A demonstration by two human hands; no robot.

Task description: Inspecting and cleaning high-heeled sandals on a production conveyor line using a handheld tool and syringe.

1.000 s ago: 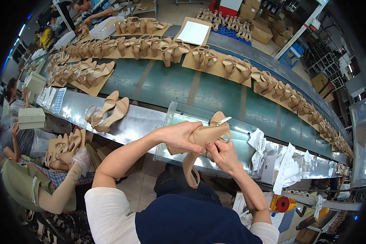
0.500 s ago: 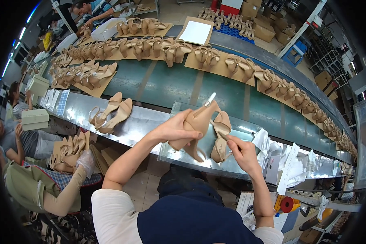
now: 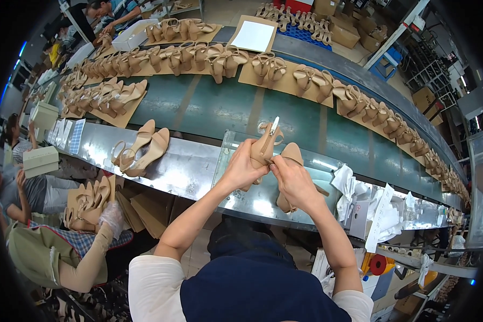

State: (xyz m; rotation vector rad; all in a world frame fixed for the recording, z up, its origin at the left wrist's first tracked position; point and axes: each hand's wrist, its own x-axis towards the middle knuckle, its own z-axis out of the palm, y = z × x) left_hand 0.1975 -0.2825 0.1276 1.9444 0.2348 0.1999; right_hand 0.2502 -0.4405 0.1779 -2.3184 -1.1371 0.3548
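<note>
A beige heeled sandal (image 3: 261, 150) is raised over the glass-topped stand, with my left hand (image 3: 240, 170) wrapped round it. A white-wrapped piece (image 3: 274, 126) sticks up from its strap, and its lower part is hidden by my fingers. My right hand (image 3: 295, 185) is closed in a pinch, fingertips against the sandal's side; what they grip is too small to make out. Behind and below that hand lies a second beige sandal (image 3: 292, 153), partly covered by it. A pair of matching sandals (image 3: 154, 153) rests on the metal ledge to the left.
Beyond the ledge runs a green conveyor belt (image 3: 220, 110), with rows of sandals on cardboard (image 3: 292, 88). White tissue paper (image 3: 344, 185) and an open box (image 3: 361, 214) stand at right. A gloved co-worker's hand (image 3: 111, 217) holds sandals on a board at lower left.
My right hand has moved left and away from me, from the second sandal to the held one. The held sandal has turned more upright and shifted slightly left.
</note>
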